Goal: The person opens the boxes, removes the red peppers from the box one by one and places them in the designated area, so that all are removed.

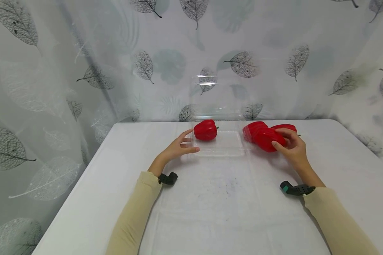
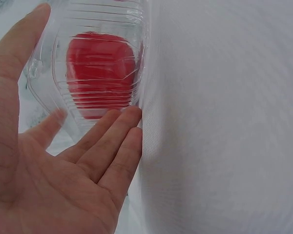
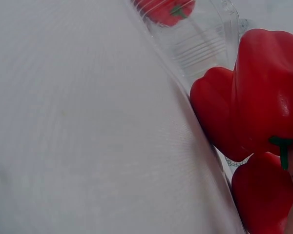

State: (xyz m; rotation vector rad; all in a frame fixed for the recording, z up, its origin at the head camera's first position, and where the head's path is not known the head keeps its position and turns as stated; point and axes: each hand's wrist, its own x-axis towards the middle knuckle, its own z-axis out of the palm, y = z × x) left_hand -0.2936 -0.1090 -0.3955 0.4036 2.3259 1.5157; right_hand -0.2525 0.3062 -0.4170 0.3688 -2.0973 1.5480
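A clear plastic clamshell box [image 1: 226,153] stands at the back of the table, its lid raised. Inside its left part lies a red bell pepper [image 1: 205,130]. My left hand [image 1: 178,148] is at the box's left side, thumb and fingers spread; in the left wrist view the straight fingertips are right at the clear wall. To the right of the box, my right hand [image 1: 293,146] grips another red bell pepper [image 3: 268,87], whose green stem points toward the hand. Two more red peppers, one beside the box [image 3: 217,112] and one farther right [image 3: 263,192], lie close around it.
The white-covered table [image 1: 210,209] stretches toward me from the box. A leaf-printed curtain [image 1: 166,35] hangs behind the table's back edge and along the left. Each wrist wears a black camera band, such as the right wristband [image 1: 297,189].
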